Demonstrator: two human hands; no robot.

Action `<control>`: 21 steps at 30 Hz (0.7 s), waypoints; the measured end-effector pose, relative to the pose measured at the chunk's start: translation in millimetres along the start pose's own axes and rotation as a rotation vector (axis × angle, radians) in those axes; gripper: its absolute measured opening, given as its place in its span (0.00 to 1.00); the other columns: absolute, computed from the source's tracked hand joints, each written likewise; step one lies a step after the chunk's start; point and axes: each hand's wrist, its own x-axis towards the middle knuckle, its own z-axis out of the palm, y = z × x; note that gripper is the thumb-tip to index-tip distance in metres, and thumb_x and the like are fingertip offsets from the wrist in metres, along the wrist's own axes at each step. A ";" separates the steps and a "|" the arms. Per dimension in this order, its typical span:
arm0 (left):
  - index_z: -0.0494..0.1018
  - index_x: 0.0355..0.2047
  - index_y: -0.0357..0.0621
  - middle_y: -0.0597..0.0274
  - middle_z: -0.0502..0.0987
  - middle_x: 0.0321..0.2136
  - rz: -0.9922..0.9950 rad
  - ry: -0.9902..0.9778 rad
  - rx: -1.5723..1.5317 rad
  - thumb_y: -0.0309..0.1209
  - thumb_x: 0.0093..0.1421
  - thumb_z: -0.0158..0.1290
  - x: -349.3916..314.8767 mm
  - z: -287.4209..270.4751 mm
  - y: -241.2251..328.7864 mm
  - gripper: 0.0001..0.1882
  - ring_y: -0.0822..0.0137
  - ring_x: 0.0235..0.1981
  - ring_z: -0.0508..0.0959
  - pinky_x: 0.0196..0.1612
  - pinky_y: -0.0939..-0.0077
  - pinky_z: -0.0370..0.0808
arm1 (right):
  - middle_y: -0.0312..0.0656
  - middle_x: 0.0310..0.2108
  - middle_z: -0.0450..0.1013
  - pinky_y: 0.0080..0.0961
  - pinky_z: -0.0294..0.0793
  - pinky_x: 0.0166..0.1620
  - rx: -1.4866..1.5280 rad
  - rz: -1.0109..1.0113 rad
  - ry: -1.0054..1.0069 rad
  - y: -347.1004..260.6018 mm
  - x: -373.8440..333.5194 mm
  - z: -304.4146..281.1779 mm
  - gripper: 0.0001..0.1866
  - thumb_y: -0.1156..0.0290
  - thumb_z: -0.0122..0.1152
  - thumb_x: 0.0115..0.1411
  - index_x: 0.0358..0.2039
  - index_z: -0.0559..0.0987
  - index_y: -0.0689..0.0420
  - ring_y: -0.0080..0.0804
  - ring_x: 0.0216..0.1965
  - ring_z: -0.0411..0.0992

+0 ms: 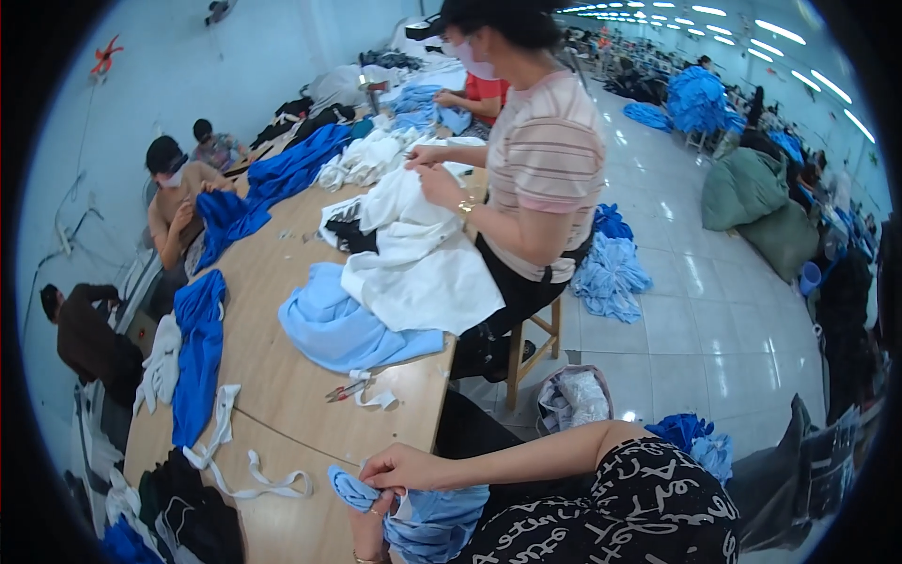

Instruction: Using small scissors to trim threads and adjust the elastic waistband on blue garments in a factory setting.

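Observation:
Low in the head view, both my hands are closed on a light blue garment (432, 526) gathered at the table's edge. My right hand (399, 467) pinches its folded, rolled-looking edge, with the forearm coming in from the right. Below it, my left hand (369, 528) grips the same fabric from underneath, partly cut off by the lower edge of the picture. A bit of white shows in the cloth beside my fingers. On the table just beyond lie thread snips (340, 391) with red handles and a short white strip (376, 399).
Left of my hands, a long white strip (249, 489) curls over the wooden table (310, 414). Dark cloth (193, 512) and a royal blue piece (197, 357) lie along its left side. Ahead, a co-worker (545, 160) handles white cloth (413, 263) above light blue fabric (343, 324).

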 end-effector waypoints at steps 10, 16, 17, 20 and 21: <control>0.70 0.30 0.35 0.64 0.70 0.18 -0.046 0.113 0.146 0.23 0.48 0.51 12.4 -16.2 -5.5 0.08 0.73 0.16 0.68 0.20 0.81 0.64 | 0.52 0.25 0.71 0.37 0.70 0.28 -1.098 -0.412 -0.043 -1.8 -20.3 -14.8 0.07 0.73 0.52 0.48 0.26 0.74 0.63 0.44 0.28 0.71; 0.70 0.31 0.36 0.63 0.75 0.25 -0.075 0.051 0.412 0.21 0.43 0.53 24.6 -26.7 -25.3 0.12 0.71 0.26 0.74 0.28 0.76 0.70 | 0.41 0.26 0.64 0.30 0.69 0.25 -1.553 -0.676 -0.403 1.5 -29.4 -6.8 0.06 0.70 0.49 0.49 0.25 0.70 0.60 0.35 0.27 0.68; 0.70 0.31 0.36 0.63 0.75 0.25 -0.077 0.050 0.415 0.21 0.43 0.53 25.6 -26.0 -26.9 0.12 0.71 0.26 0.74 0.28 0.76 0.70 | 0.41 0.26 0.64 0.30 0.69 0.25 -1.550 -0.677 -0.400 -1.9 -26.8 -6.9 0.06 0.70 0.49 0.49 0.25 0.70 0.60 0.35 0.27 0.68; 0.70 0.30 0.38 0.52 0.75 0.23 0.268 -0.070 0.818 0.25 0.45 0.53 28.7 -20.2 -21.0 0.10 0.58 0.24 0.76 0.26 0.71 0.71 | 0.44 0.32 0.63 0.33 0.69 0.26 -1.499 -0.768 -0.435 -11.2 -20.0 -9.2 0.07 0.71 0.48 0.50 0.28 0.67 0.61 0.38 0.28 0.69; 0.70 0.30 0.38 0.52 0.75 0.23 0.267 -0.068 0.817 0.25 0.45 0.53 30.1 -20.8 -23.1 0.10 0.58 0.24 0.76 0.26 0.71 0.71 | 0.44 0.32 0.63 0.33 0.69 0.26 -1.498 -0.769 -0.437 -12.7 -18.1 -10.5 0.07 0.71 0.48 0.50 0.28 0.67 0.61 0.38 0.28 0.69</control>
